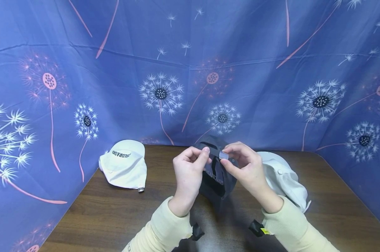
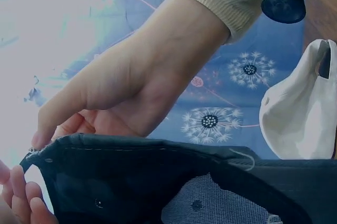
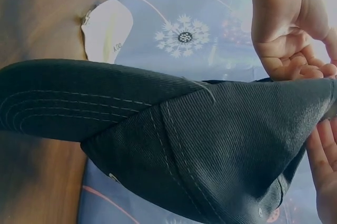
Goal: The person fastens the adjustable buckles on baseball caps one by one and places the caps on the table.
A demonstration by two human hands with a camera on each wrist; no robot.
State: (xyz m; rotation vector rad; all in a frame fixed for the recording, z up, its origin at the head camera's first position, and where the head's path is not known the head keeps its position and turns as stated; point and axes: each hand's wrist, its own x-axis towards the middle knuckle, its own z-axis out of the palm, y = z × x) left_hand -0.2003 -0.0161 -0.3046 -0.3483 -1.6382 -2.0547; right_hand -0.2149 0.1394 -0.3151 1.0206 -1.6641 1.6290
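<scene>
A dark grey baseball cap (image 1: 229, 178) with "COLORADO" lettering hangs between both hands above the table, its back strap (image 1: 213, 151) turned up. My left hand (image 1: 188, 171) pinches the strap between thumb and fingers. On the other side, my right hand (image 1: 248, 166) pinches the silvery clasp (image 1: 223, 155) at the strap. In the left wrist view the cap's dark inside (image 2: 121, 182) shows, with a mesh patch. The right wrist view shows the stitched brim (image 3: 68, 103) and crown (image 3: 237, 134); the clasp is mostly cut off at the edge there.
A white cap (image 1: 127, 168) with dark "COLORADO" lettering lies at the left of the wooden table (image 1: 98, 217), a metal clasp on its strap. Another white cap (image 1: 284, 178) lies at the right, partly behind my right forearm. A blue dandelion-print cloth (image 1: 190, 115) hangs behind the table.
</scene>
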